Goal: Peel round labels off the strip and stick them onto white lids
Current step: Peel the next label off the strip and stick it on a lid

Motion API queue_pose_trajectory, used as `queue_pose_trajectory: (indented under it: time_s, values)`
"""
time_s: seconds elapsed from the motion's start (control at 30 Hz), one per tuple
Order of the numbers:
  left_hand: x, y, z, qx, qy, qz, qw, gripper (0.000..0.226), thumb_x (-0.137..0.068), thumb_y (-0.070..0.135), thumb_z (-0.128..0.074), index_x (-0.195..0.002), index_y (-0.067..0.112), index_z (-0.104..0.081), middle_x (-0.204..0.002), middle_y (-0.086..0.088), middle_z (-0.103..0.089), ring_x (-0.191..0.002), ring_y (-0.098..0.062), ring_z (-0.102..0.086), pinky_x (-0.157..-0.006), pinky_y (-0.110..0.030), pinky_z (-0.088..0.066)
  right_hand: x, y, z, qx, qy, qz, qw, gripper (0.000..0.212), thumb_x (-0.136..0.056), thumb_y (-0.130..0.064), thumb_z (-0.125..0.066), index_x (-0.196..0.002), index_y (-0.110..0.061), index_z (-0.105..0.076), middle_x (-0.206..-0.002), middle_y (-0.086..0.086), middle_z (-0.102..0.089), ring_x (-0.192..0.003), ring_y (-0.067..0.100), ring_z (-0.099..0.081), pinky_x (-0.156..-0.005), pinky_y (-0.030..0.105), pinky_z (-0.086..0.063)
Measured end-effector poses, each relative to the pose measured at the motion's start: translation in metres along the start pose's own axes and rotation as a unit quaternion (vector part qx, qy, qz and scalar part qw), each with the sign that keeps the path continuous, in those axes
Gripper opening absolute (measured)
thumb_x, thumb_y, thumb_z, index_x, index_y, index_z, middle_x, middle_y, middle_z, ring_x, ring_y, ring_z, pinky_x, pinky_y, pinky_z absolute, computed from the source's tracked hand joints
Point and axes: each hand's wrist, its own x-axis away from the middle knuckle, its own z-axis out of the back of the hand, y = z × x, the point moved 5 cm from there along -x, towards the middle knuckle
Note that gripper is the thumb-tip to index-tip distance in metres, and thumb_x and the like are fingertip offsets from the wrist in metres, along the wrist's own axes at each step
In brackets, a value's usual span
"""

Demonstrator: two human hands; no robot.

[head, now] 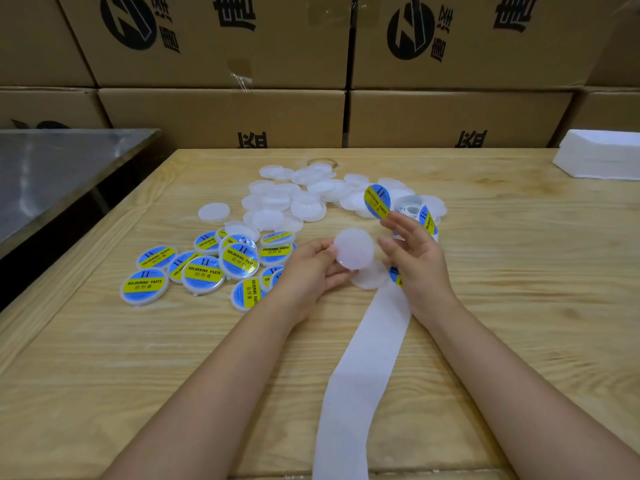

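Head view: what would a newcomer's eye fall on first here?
The bright blue-and-yellow round label at the fingertips of the right hand stands out, near the blank white lid that the left hand holds at mid-table. Left of the hands lies a cluster of labelled lids. A white backing strip runs toward the viewer.

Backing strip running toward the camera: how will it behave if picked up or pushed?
Likely floppy: the backing strip bends and curves along the wooden table rather than lying straight. Probably very light, being thin and flat, so a push may buckle or slide it. Its surface looks smooth, so possibly slippery to pinch.
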Motion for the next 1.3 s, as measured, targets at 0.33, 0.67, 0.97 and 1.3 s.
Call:
queue_pose_trajectory:
  time_s: [0.33, 0.67, 0.97, 1.3]
  values:
    - [0.001, 0.003, 0.002, 0.001, -0.02, -0.019, 1.0, 0.027, -0.101, 0.005, -0.035, -0.12, -0.005, -0.051, -0.111, -0.023, -0.063, -0.103, -0.03, -0.063, -0.082, -0.031, -0.056, 0.0, 0.012, -0.003, -0.077, -0.029, -0.132, 0.988, 0.019, -0.069, -0.024, -0.068, -0.079, -0.008, -0.07, -0.089, 0.017, -0.062, -0.088, 0.03, -0.048, -0.077, 0.037, -0.044]
    - [0.002, 0.002, -0.001, -0.044, -0.035, -0.031, 0.998, 0.027, -0.1, 0.005, -0.036, -0.122, -0.005, -0.05, -0.116, -0.024, -0.062, -0.104, -0.03, -0.063, -0.084, -0.031, -0.055, -0.002, 0.015, -0.001, -0.039, -0.036, -0.127, 0.991, 0.016, -0.068, -0.029, -0.072, -0.069, -0.013, -0.073, -0.087, 0.019, -0.069, -0.086, 0.028, -0.059, -0.082, 0.039, -0.047]
    - [0.001, 0.0, -0.001, -0.049, -0.041, -0.04, 0.997, 0.023, -0.1, 0.006, -0.037, -0.115, 0.0, -0.053, -0.108, -0.017, -0.065, -0.092, -0.022, -0.067, -0.083, -0.029, -0.056, -0.004, 0.015, 0.001, -0.023, -0.036, -0.111, 0.993, 0.02, -0.08, -0.016, -0.068, -0.061, -0.017, -0.073, -0.076, 0.001, -0.073, -0.078, 0.015, -0.065, -0.079, 0.032, -0.049]
    - [0.0, 0.0, 0.0, -0.06, -0.033, -0.045, 0.997, 0.018, -0.098, 0.004, -0.041, -0.103, 0.005, -0.058, -0.098, -0.013, -0.07, -0.085, -0.017, -0.07, -0.077, -0.027, -0.058, -0.001, 0.01, 0.0, 0.047, 0.003, -0.022, 0.999, 0.017, -0.079, -0.009, -0.071, -0.065, -0.015, -0.064, -0.071, -0.005, -0.068, -0.068, 0.004, -0.062, -0.066, 0.015, -0.047]
